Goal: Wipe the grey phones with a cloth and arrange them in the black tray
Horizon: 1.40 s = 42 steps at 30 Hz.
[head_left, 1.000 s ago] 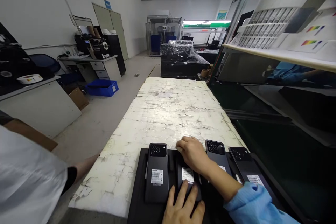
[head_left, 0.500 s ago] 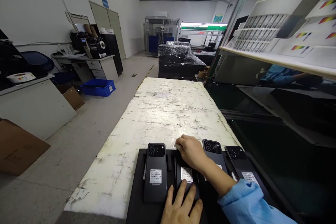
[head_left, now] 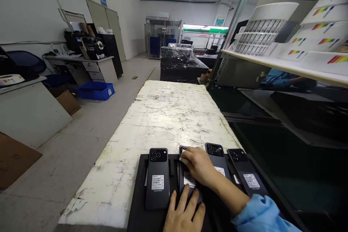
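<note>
A workshop with a long white table (head_left: 168,116), its coating cracked and worn, running away from the viewer. At its near end lies a black tray (head_left: 137,206) holding four dark phones side by side, backs up, each with a white label.

The person's right hand (head_left: 198,166), in a blue sleeve, lies over the second phone (head_left: 187,181), its fingers bent at the camera end; whether they pinch the edge cannot be told. The left hand (head_left: 185,214) rests flat on the same phone's near end, fingers spread.

The first phone (head_left: 157,179) lies just to the left, untouched. The third phone (head_left: 217,157) and fourth phone (head_left: 246,174) lie to the right, past the right wrist.

Further right, a shelf (head_left: 285,66) carries white boxes (head_left: 323,41) with colour stripes. On the floor at left sits a blue bin (head_left: 95,91).
</note>
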Available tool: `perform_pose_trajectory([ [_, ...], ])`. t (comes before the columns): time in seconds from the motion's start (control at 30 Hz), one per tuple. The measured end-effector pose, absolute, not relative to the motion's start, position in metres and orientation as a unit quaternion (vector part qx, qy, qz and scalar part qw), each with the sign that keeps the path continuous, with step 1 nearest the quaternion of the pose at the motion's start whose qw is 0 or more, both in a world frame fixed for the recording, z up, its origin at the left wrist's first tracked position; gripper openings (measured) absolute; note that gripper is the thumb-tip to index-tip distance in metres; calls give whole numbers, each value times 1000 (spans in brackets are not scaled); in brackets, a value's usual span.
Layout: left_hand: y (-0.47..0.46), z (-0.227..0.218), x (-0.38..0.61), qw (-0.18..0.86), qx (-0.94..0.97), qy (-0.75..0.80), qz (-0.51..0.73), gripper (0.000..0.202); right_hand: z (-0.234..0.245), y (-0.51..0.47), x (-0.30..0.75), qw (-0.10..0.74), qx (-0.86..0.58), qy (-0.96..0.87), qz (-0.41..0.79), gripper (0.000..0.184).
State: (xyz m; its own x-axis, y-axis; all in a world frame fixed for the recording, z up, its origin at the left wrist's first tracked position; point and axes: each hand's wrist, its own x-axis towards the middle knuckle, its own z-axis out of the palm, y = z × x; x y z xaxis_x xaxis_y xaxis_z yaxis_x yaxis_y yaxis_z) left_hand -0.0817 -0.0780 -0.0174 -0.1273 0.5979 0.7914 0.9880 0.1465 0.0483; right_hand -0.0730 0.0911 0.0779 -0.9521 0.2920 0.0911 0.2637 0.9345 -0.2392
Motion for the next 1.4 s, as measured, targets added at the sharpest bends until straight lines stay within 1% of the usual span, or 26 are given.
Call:
perform_pose_trajectory([
  [0.1,-80,-15,-83,322,-584,-683,-299,15,82,89,-99,56,-140,-983,101,22],
  [0.2,-81,-14,-83,320,-586,-686,-291,12,85,100,-103,68,-157,-980,101,20],
  [0.4,-77,-14,-79,330,-566,-688,-311,14,76,115,-61,94,-248,-958,111,18],
  [0.5,-75,-14,-80,332,-563,-682,-328,17,69,107,-48,91,-252,-956,120,20],
  [0.6,-77,-14,-82,324,-573,-681,-322,19,68,95,-62,92,-252,-955,126,21],
  [0.8,-81,-17,-84,312,-593,-686,-283,14,78,87,-107,90,-257,-956,107,23],
  [0.97,-77,-19,-80,330,-573,-687,-302,13,77,102,-70,79,-251,-957,125,21],
  [1.1,-78,-21,-80,324,-577,-686,-303,13,77,122,-51,79,-287,-947,119,20],
  [1.23,-81,-26,-82,300,-606,-686,-270,16,83,125,-67,91,-245,-957,123,19],
  [1.4,-80,-30,-81,315,-587,-688,-289,13,81,105,-74,92,-168,-970,148,17],
])
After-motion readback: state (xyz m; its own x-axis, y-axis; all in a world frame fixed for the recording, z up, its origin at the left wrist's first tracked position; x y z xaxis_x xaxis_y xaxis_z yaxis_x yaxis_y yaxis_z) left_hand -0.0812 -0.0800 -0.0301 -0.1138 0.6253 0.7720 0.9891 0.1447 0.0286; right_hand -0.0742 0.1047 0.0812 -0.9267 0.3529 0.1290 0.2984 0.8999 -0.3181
